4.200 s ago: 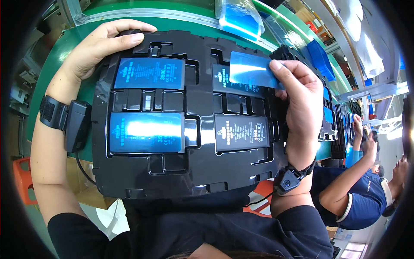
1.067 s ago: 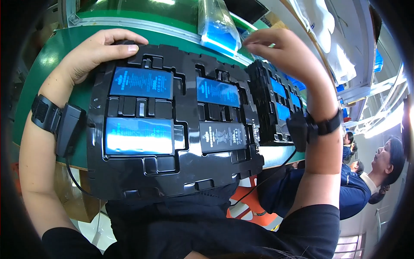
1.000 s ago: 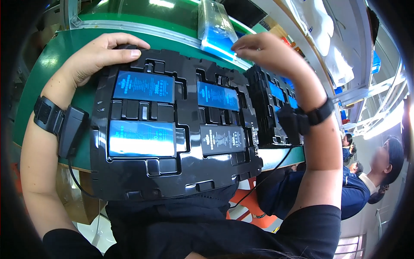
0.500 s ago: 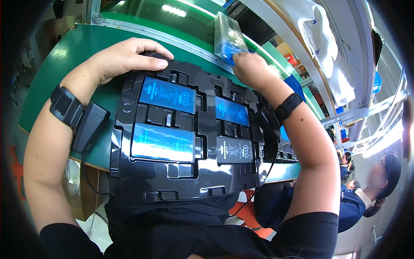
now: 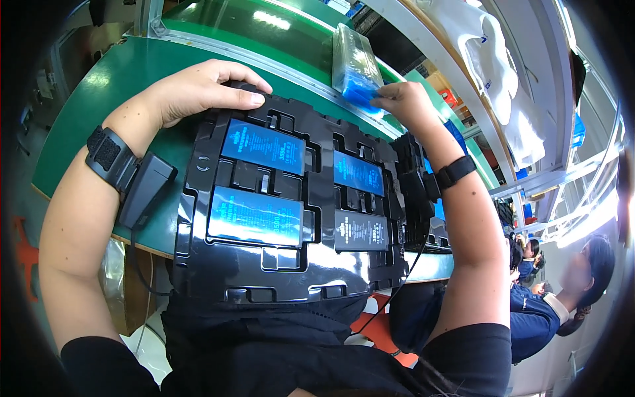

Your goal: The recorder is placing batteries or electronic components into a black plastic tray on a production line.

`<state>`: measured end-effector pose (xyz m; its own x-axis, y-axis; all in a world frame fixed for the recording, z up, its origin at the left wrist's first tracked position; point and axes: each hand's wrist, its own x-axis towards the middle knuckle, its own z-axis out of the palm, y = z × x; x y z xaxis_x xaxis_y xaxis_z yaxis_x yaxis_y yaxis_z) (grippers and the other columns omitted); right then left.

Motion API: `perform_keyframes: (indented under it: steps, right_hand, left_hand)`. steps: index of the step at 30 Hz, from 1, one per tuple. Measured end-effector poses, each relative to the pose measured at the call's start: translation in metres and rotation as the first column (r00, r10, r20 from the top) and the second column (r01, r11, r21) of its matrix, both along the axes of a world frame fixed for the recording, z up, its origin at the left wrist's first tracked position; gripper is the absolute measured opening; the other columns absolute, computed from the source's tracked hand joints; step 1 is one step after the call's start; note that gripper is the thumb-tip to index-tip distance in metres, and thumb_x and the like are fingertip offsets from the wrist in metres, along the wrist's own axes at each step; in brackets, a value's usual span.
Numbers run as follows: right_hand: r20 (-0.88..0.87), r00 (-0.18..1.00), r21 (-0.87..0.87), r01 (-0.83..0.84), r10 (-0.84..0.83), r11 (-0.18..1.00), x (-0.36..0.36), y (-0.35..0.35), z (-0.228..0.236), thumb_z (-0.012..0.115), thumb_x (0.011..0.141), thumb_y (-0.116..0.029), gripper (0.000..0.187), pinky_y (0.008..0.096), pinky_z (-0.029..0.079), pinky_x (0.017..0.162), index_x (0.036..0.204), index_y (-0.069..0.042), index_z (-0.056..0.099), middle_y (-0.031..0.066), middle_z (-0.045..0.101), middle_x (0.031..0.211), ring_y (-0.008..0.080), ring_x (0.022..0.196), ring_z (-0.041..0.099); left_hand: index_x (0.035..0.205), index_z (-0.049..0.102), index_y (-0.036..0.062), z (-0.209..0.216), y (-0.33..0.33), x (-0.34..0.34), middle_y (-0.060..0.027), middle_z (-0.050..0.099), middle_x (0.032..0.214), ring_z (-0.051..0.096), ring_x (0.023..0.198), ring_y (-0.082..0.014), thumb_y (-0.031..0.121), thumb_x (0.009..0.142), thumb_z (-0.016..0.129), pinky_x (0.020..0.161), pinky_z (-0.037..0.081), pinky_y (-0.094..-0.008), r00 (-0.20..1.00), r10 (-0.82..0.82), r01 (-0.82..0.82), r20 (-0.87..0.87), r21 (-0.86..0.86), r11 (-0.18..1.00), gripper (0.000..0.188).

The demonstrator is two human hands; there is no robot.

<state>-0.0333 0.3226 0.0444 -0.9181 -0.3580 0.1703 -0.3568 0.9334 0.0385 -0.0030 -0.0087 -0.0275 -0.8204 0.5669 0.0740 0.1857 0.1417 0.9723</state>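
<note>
A black plastic tray [image 5: 321,264] leans over the near bench edge toward my lap. My left hand [image 5: 208,89] grips its far left edge, thumb on top, the other fingers partly hidden. Flat batteries lie in the tray's pockets. Blue film covers the upper left battery [image 5: 264,147], the lower left battery [image 5: 256,217] and the upper right battery [image 5: 358,172]; the lower right battery [image 5: 360,231] is bare dark grey. Beyond the tray, my right hand [image 5: 407,102] pinches the edge of blue film [image 5: 360,92] at the near end of a clear plastic box [image 5: 354,53].
The green bench top [image 5: 86,132] stretches to the left, with a metal rail [image 5: 231,49] along its back. More black trays [image 5: 413,178] stand right of mine. A shelf [image 5: 456,73] with white plastic bags overhangs the right. A person in dark blue [image 5: 539,324] sits at the right.
My right hand has drawn slightly right and toward me, and more blue film shows at the box. The tray and my left hand have shifted a little to the right in view.
</note>
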Motion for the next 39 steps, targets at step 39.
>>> perform_keyframes:
  steps: [39]
  right_hand:
    - [-0.655,0.71,-0.015,-0.356,0.26,0.934,0.078,-0.098,0.032,0.06,0.074,-0.011,0.012,0.0404,0.045,0.056,0.069,-0.001,0.059,0.0163,0.057,0.065,0.0354,0.059,0.056]
  left_hand:
    - [0.119,0.057,0.0096,0.013,-0.001,0.005,-0.0034,0.064,0.097,0.055,0.087,-0.0095,0.04,0.088,0.054,0.076,0.043,-0.0219,0.843,0.188,-0.117,-0.504,0.17,0.979,0.043]
